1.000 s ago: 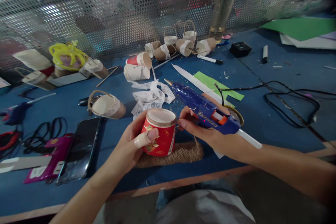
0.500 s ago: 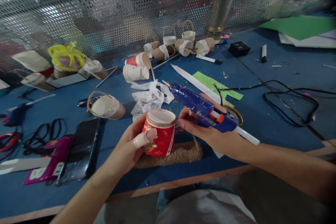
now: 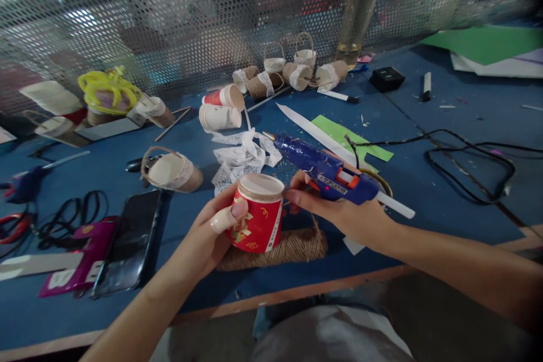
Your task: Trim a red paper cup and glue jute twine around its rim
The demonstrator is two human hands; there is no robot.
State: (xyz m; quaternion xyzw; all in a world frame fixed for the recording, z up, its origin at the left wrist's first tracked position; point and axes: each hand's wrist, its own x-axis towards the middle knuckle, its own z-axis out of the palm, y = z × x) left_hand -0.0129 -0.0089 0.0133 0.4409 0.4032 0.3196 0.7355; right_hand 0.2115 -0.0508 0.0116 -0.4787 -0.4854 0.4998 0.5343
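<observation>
My left hand is wrapped round a red paper cup with gold print, its thumb on the near side wearing a pale bandage. Twine runs round the cup's rim. In my right hand is a blue hot glue gun, its nozzle pointing up and left, a white glue stick jutting from its back. The right thumb and a finger pinch at the right side of the cup's rim; the twine there is mostly hidden. Beneath the cup lies a roll of twine, a strand rising toward the right hand.
White lace lies behind the cup. A twine-wrapped basket cup rests on its side to the left, near a phone. Several small baskets stand at the back beside a bottle. A black cord loops at right.
The cup has turned slightly in my left hand, with its thumb a little further left. The glue gun has dipped slightly at its back end. My right fingers stay at the rim.
</observation>
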